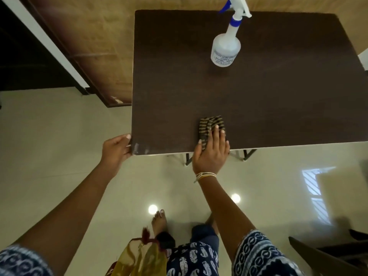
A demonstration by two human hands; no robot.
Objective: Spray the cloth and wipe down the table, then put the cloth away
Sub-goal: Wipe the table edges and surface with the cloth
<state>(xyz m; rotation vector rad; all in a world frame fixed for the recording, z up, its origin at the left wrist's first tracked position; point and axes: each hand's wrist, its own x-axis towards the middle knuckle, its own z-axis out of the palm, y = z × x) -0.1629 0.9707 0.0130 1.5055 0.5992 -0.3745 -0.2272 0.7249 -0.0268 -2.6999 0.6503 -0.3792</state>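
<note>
the right hand [212, 151] lies flat, fingers together and stretched out, pressing down on the cloth [211, 129] at the near edge of the surface [278, 96]. the cloth is a small folded pad, dark with pale stripes, and its far half shows beyond the fingertips toward 12 o'clock. a bundle of pale threads circles the right wrist. at 9 o'clock from that hand, the left hand [116, 149] is curled around the near left corner of the surface, fingers on top and closed on the edge.

the surface is a dark brown rectangle with a fine matte grain and a thin pale rim; its near left corner is scuffed to a whitish patch. dark folding legs show under the near edge. at about 12 o'clock from the cloth, well apart from it toward the far edge, a spray bottle [226, 48] stands upright: translucent white plastic, round body, narrow neck, blue collar, white trigger head with a blue nozzle. printed text is on its front, too small to read, and whether liquid is inside i cannot tell.

the floor [59, 126] is glossy cream tile with ceiling lights and a window reflected in it. at 10 o'clock lies a tan woven mat [103, 46] with a dark border. bare feet show below.
</note>
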